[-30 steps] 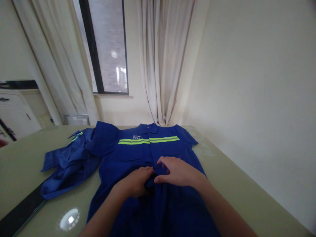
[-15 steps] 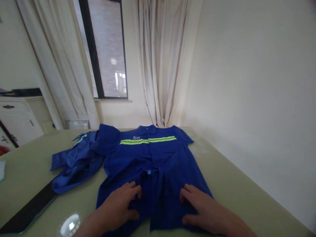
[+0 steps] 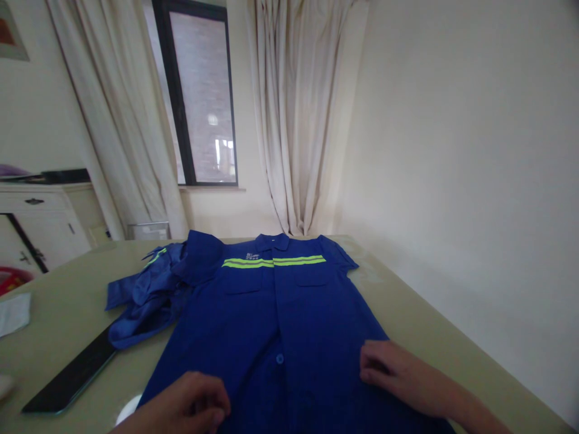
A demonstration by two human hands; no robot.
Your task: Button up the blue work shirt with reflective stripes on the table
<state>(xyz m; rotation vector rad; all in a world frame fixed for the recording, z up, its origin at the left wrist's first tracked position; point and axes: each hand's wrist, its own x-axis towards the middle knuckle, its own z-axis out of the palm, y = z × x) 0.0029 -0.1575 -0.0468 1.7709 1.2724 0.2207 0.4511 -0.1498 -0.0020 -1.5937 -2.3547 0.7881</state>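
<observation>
A blue work shirt (image 3: 289, 313) with two neon-yellow chest stripes lies flat and face up on the pale green table (image 3: 434, 337), collar toward the window. My left hand (image 3: 190, 405) rests on the shirt's lower left part, fingers curled into the cloth. My right hand (image 3: 398, 374) sits at the shirt's lower right edge, fingers bent and closed on the fabric there. A blue button (image 3: 279, 358) shows on the placket between the two hands.
A second blue garment (image 3: 145, 295) lies crumpled left of the shirt. A dark flat strip (image 3: 72, 377) runs along the table's left side, with a white cloth (image 3: 13, 313) beyond it. A white cabinet (image 3: 40, 223) stands at the left, curtains and a window behind, a wall close on the right.
Both hands have slid from the middle of the placket down and apart toward the hem. The shirt front now lies smooth and closed. The view has tilted up a little.
</observation>
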